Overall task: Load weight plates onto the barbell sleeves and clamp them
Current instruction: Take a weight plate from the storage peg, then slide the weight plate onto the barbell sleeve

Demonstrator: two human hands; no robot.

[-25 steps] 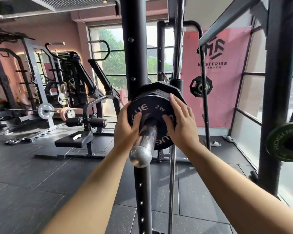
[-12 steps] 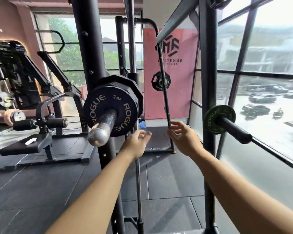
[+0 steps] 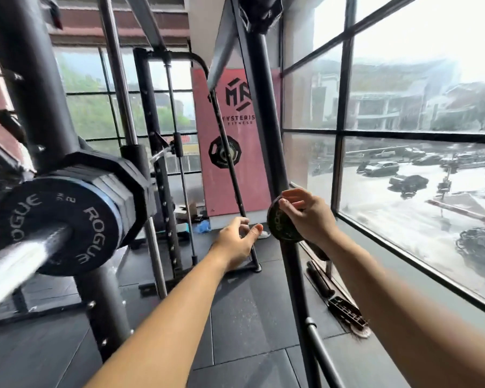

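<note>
The chrome barbell sleeve [image 3: 17,261] juts toward me at the far left, carrying a small black ROGUE plate [image 3: 67,228] in front of thicker black plates [image 3: 129,189]. To the right, a small green ROGUE plate [image 3: 277,222] hangs on a storage peg of the rack upright [image 3: 266,141]. My right hand [image 3: 305,217] has its fingers curled over that plate's top edge and face. My left hand [image 3: 237,240] hovers just left of it, fingers apart, holding nothing.
A black rack post [image 3: 34,107] stands behind the loaded sleeve. Another black plate [image 3: 224,152] hangs on a slanted bar before the pink banner [image 3: 235,141]. Large windows [image 3: 403,135] line the right side. A bar attachment [image 3: 342,306] lies on the floor by the window.
Both hands let go of the black plate on the sleeve and swung right. My view turned right too. My right hand now grips the green plate on the peg.
</note>
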